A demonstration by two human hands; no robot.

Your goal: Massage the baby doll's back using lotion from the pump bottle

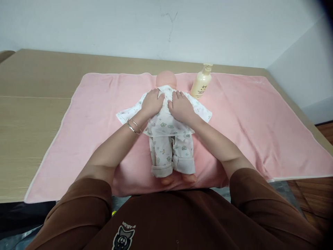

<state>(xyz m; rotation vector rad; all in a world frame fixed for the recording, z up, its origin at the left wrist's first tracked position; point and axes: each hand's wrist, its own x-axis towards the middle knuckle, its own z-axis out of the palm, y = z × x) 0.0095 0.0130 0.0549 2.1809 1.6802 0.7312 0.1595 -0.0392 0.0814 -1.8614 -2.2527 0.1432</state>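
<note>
The baby doll [170, 139] is serving as the landmark here, lying on its back lengthwise with its feet toward the person and its head away. Nearest the camera, the person's brown sleeves [85, 208] are framing the view, and bare forearms are reaching forward on either side of the doll's legs. The doll's bare feet [179, 178] are poking out of rolled trouser cuffs at its near end, right at the edge of the pink towel [249, 121] that is spreading out beneath the doll and well beyond it on both sides.

Farther up the doll, the left hand [152, 103], wearing thin bangles [134, 126] at the wrist, is resting flat on the left side of the doll's chest, fingers together and gripping nothing. The right hand [181, 107] is lying the same way on the other side of the chest, palm down, just beside the left hand. Both are pressing on the white printed shirt [166, 121], whose sleeves are fanning outward from the doll.

Beyond the hands, the doll's bald head [166, 79] is showing. Just to the right of the head, a cream pump bottle [201, 82] is standing upright on the towel. The wooden table [33, 104] is extending past the towel to the left of the doll, meeting the pale wall [104, 24] behind.
</note>
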